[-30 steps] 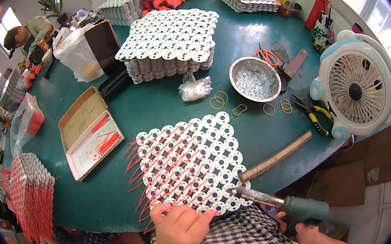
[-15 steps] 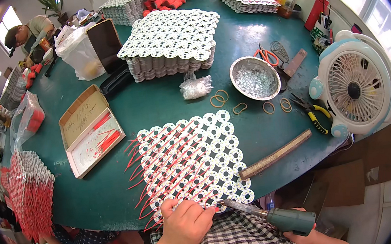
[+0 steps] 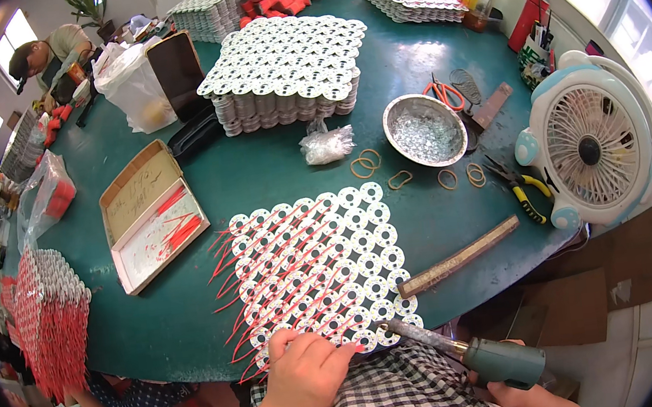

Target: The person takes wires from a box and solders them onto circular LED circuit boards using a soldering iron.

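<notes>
Soldering iron with a dark green handle and metal shaft (image 3: 505, 361) sits in your right hand (image 3: 515, 399), fingers closed round the handle, lower right of the frame; its tip meets the lower right of the panel of white ring-shaped boards (image 3: 328, 276), lower centre. Your left hand (image 3: 307, 374) curls at the panel's bottom edge, near thin red wires (image 3: 227, 306); whether it pinches one cannot be told
</notes>
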The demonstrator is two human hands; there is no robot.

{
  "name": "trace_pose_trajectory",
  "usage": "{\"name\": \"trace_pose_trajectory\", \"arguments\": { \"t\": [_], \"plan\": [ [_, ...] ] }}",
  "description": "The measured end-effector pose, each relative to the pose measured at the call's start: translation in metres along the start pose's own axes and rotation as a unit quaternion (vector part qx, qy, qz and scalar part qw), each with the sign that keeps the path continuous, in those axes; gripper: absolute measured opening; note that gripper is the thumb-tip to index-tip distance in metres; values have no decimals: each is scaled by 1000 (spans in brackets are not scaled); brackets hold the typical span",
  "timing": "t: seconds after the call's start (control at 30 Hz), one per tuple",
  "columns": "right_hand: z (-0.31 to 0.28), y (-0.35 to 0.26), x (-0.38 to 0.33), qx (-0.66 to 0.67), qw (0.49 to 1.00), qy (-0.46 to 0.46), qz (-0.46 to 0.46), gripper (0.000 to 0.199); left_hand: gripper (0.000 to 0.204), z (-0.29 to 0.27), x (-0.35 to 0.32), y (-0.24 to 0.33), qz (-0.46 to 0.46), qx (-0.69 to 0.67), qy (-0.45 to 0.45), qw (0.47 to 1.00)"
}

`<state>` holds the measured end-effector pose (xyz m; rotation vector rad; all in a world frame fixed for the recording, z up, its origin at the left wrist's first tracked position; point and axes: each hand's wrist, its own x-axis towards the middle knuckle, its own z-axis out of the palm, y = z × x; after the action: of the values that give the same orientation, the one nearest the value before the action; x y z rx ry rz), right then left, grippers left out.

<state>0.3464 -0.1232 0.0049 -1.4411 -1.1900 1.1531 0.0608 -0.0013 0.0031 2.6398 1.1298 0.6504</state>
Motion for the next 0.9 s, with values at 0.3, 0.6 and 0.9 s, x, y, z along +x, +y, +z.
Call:
{"name": "trace_pose_trajectory", "arguments": {
  "t": [0.3, 0.6, 0.9],
  "plan": [
    [-20, 14, 3, -25, 995, -94, -7, 38, 14, -8, 11, 8, -20, -42, 71, 996],
    [-20, 15, 3, -74, 988, -115, -65, 26, 18, 8, 4, 6, 16, -14, 9, 1000],
    [-19, 19, 4, -138, 978, -108, -112, 22, 19, 7, 4, 8, 10, -19, 10, 1000]
  ]
}}
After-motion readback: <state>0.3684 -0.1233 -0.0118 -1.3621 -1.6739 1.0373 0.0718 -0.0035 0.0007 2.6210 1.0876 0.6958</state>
